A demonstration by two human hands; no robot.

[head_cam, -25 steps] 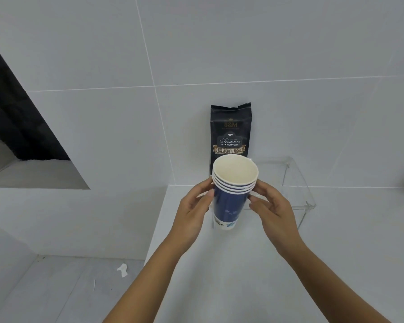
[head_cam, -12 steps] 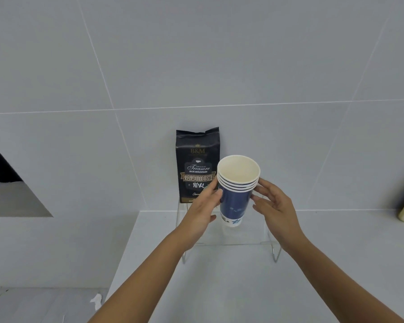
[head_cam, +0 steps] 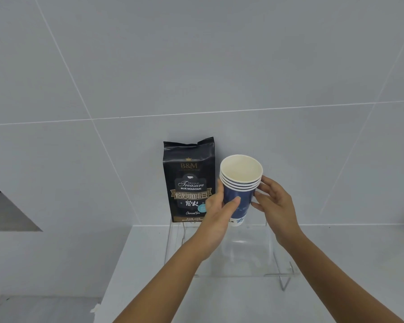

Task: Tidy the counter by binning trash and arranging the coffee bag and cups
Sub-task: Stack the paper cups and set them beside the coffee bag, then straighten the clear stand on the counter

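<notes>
Head view: I see my left hand (head_cam: 217,213) and right hand (head_cam: 274,201) clasped on opposite sides of a stack of blue paper cups (head_cam: 239,190), mouths tipped toward me, held just above a clear acrylic stand (head_cam: 278,264) on the white counter (head_cam: 336,287). Just left, the black coffee bag (head_cam: 188,180) stands upright against the tiled wall (head_cam: 196,78).
</notes>
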